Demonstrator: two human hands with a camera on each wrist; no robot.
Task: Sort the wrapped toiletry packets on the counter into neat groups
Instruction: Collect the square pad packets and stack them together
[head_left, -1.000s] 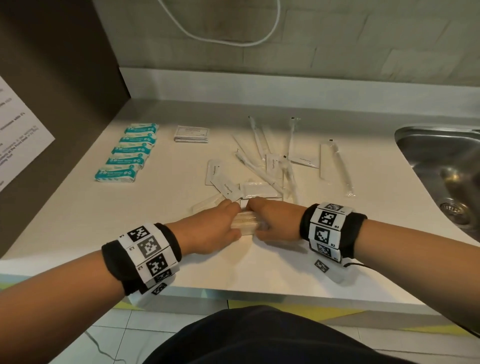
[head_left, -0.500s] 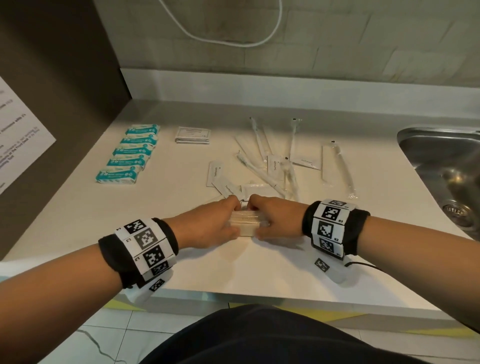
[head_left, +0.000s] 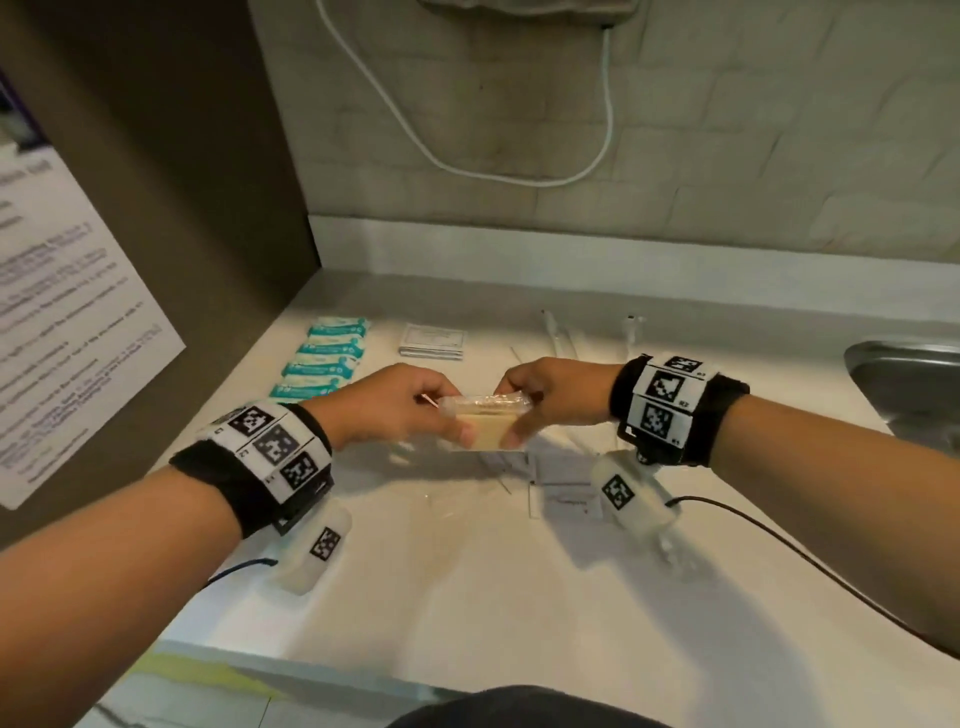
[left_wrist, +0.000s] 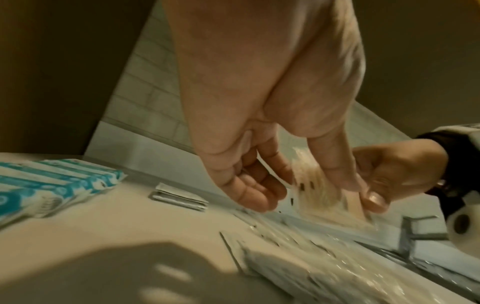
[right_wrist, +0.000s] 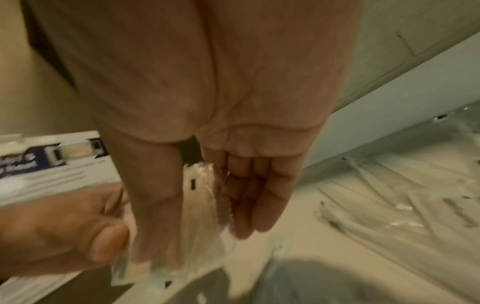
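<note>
A small stack of clear-wrapped beige packets (head_left: 485, 415) is held in the air above the counter (head_left: 467, 597). My left hand (head_left: 451, 418) pinches its left end and my right hand (head_left: 515, 422) pinches its right end, thumbs toward me. In the left wrist view the stack (left_wrist: 320, 190) sits between my thumb and fingers (left_wrist: 259, 195). In the right wrist view the stack (right_wrist: 197, 216) hangs the same way. Teal packets (head_left: 322, 358) lie in a neat row at the back left, and a pile of white sachets (head_left: 434, 340) lies beside them.
Flat white packets (head_left: 566, 499) lie loose on the counter under my hands. Long clear-wrapped sticks (right_wrist: 389, 195) are scattered behind and to the right. A steel sink (head_left: 909, 384) is at the right. A brown side wall with a paper notice (head_left: 78, 338) closes the left.
Both hands were squaring the beige stack on the counter; now they have lifted it off the surface and away from me. The head view has tilted up.
</note>
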